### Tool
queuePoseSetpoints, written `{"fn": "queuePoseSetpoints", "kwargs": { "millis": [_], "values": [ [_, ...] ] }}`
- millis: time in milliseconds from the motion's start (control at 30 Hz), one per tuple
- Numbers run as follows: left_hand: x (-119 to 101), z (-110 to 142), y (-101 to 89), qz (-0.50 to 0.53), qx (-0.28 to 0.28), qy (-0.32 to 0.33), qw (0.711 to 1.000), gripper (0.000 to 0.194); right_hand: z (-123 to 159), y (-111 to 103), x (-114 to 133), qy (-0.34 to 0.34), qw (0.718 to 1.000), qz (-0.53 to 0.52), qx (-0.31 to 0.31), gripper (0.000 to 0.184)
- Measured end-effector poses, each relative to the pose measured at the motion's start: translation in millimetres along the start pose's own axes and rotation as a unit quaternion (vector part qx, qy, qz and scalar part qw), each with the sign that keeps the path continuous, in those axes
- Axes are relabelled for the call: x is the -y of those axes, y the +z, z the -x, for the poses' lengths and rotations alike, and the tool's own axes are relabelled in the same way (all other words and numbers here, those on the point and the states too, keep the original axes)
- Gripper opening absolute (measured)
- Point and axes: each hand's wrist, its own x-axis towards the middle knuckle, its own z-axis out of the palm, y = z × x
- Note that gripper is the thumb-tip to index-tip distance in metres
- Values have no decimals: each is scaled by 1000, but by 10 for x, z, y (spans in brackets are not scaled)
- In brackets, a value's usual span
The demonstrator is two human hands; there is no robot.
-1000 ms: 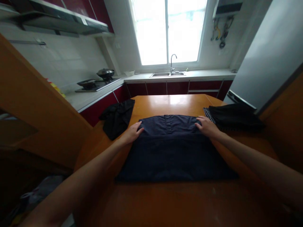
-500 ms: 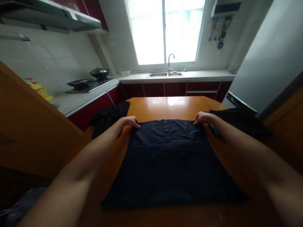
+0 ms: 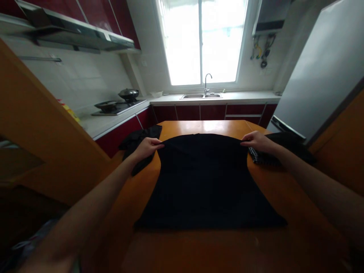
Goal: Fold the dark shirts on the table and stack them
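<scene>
A dark navy garment point(image 3: 204, 182), with the look of a folded shirt, spreads over the wooden table point(image 3: 182, 250) in front of me. My left hand point(image 3: 149, 147) pinches its far left corner between thumb and fingers. At the far right corner my right hand point(image 3: 256, 141) has the same kind of pinch. The far edge is raised off the table and bows upward between my hands. The near edge lies flat on the tabletop.
Black crumpled cloth point(image 3: 142, 135) hangs over the table's left side. Another dark cloth point(image 3: 292, 146), part of it patterned, lies by my right forearm. Beyond the table are a sink point(image 3: 193, 96), a stove with pans point(image 3: 106, 107) and a fridge point(image 3: 315, 72).
Both hands have lifted the garment's far edge, and its front strip is now out of sight. The near edge has shifted away from me. My view has tilted up a little.
</scene>
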Motion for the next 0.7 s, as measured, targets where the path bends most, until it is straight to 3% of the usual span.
{"fn": "queuePoseSetpoints", "kwargs": {
  "millis": [167, 267, 367, 500, 700],
  "values": [
    [-104, 827, -34, -63, -51, 135, 987, 32, 952, 111, 190, -98, 994, 6, -38, 35],
    [-9, 1368, 114, -92, -61, 175, 978, 24, 1503, 379, 129, -128, 990, 9, -63, 30],
    [123, 1788, 298, -139, -28, 214, 966, 20, 1856, 651, 12, -153, 986, 42, -60, 25],
    [175, 2007, 408, -201, -11, 232, 952, 23, 1963, 788, -47, -173, 977, 96, -73, 24],
    [-30, 1907, 235, -151, -66, 206, 964, 23, 1848, 565, 44, -180, 970, 109, -119, 20]
  ]
}}
